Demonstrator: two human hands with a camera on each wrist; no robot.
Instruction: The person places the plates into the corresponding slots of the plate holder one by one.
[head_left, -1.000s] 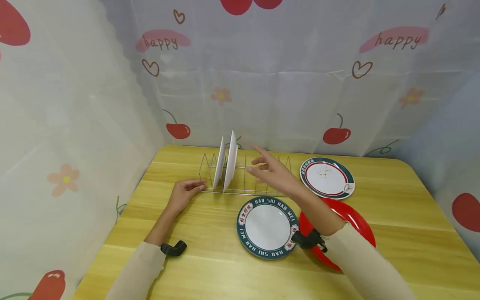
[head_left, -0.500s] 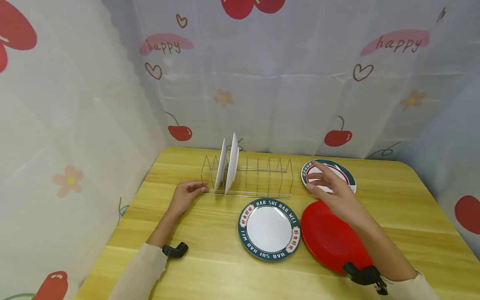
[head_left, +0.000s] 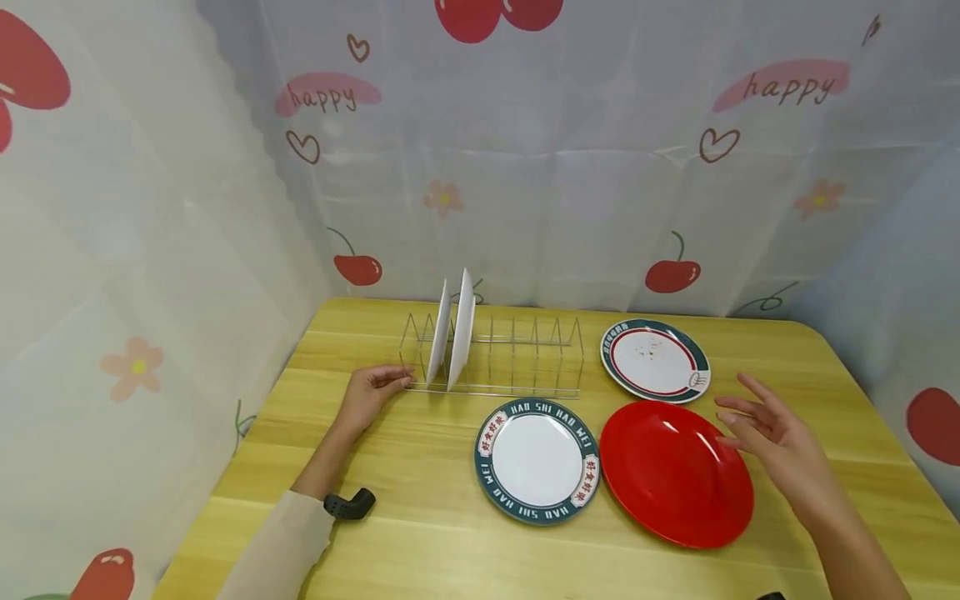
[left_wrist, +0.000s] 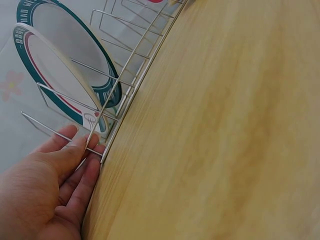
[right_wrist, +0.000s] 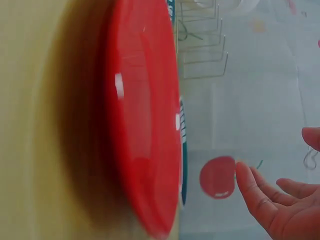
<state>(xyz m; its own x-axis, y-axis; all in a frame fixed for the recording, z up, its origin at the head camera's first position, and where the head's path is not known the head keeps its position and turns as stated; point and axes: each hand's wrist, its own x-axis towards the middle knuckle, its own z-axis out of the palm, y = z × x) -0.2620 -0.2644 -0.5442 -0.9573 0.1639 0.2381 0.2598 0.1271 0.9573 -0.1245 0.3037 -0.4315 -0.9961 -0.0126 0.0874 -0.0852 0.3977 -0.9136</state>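
Observation:
The left hand (head_left: 369,400) pinches the left end of a wire rack (head_left: 525,392); in the left wrist view, thumb and fingers of that hand (left_wrist: 55,185) close round the end wire. Two plates stand upright in the rack's left part, a smaller one (head_left: 440,333) and a larger one (head_left: 462,329). The right hand (head_left: 780,442) hovers with spread fingers by the right edge of a red plate (head_left: 675,475), holding nothing; the right wrist view also shows this hand (right_wrist: 285,205) beside the red plate (right_wrist: 147,110).
A green-rimmed white plate (head_left: 537,461) lies in front of the rack, left of the red plate. Behind the red plate lies another green-rimmed plate (head_left: 652,362) with small specks on it. A printed curtain (head_left: 555,208) hangs behind the wooden table (head_left: 420,533).
From over the rack, the right hand has moved right and toward the near side, past the speckled plate, to the red plate's right. The left hand has stayed on the rack's end.

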